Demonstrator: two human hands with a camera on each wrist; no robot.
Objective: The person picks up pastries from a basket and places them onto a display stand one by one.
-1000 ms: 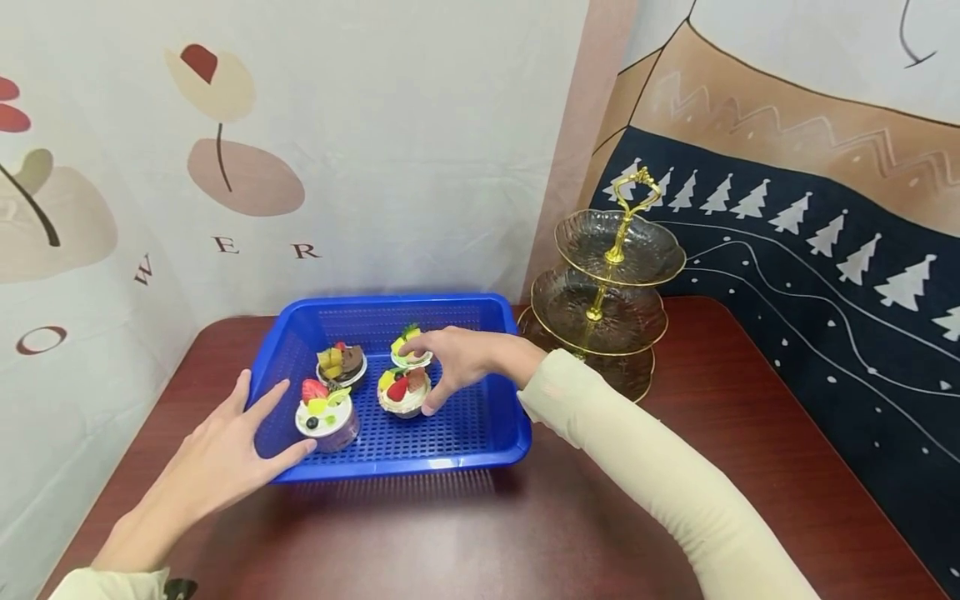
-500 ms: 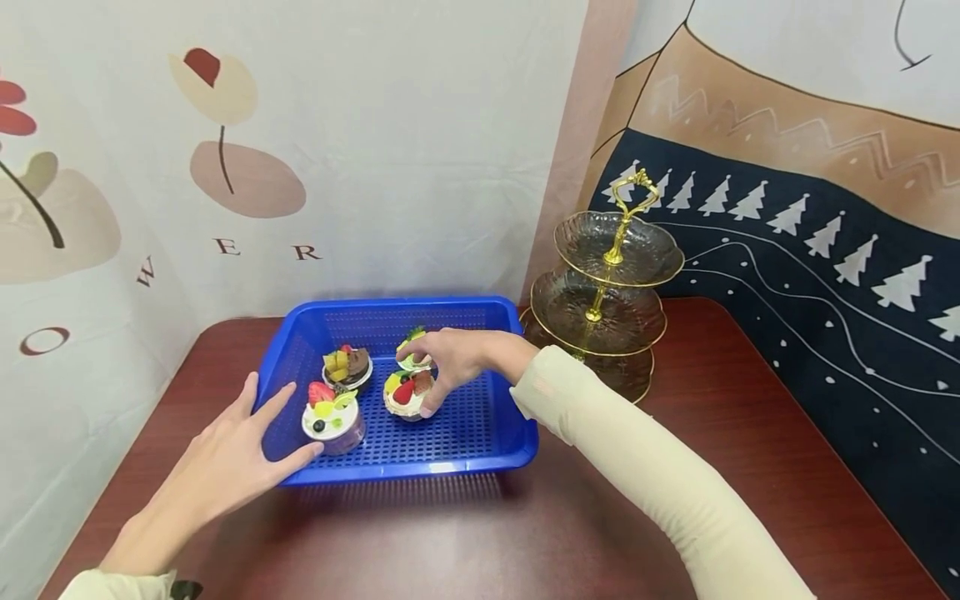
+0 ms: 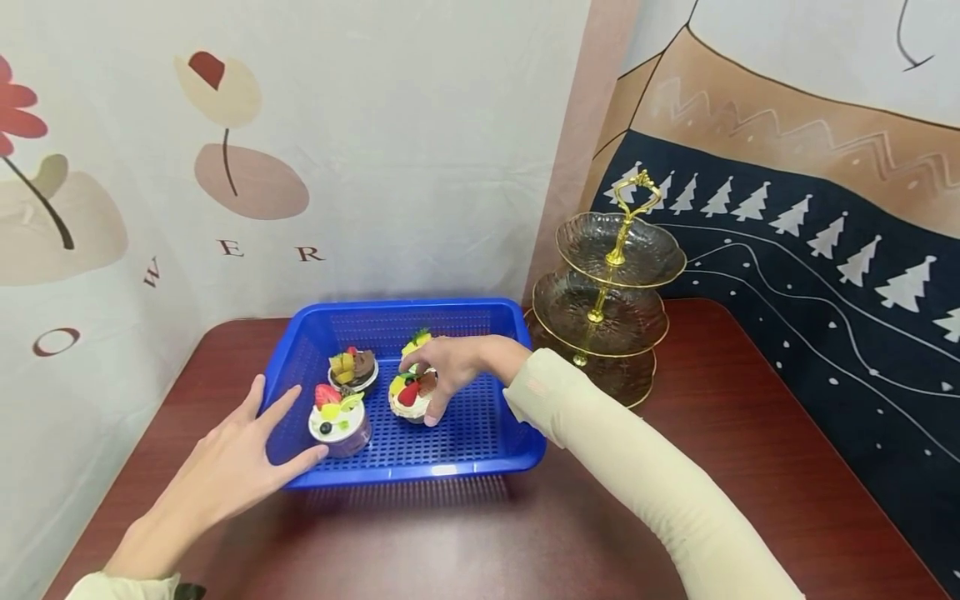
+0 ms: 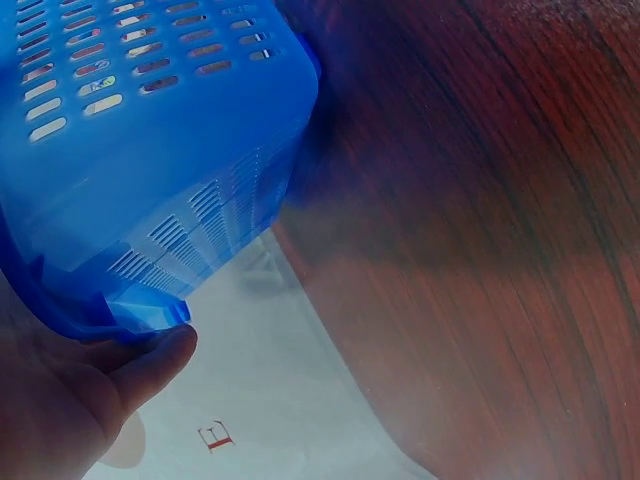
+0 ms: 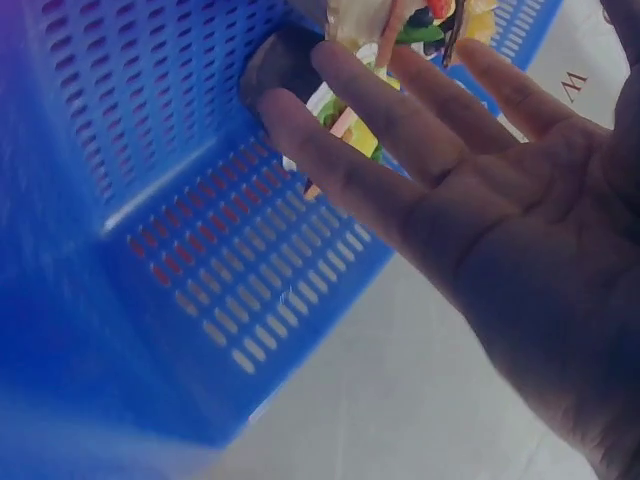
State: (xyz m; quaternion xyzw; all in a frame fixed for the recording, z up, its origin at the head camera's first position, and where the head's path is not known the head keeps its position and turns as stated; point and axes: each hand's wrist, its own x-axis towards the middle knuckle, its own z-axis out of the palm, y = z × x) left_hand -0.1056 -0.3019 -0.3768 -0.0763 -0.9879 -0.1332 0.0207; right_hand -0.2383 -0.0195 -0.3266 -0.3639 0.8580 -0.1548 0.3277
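The right hand, loose around the strawberry cake, should squeeze gently, low down; the left hand touches the basket with loose fingers.

Four round fruit-topped desserts sit in a rectangular blue plastic basket, left of a translucent gold-rimmed three-tiered stand.

O, W, E, R on pale backdrop

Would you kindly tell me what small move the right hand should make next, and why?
Perhaps close the right hand on the cream cake beside its thumb: the fingers are spread, and the left hand is at the blue basket's rim.
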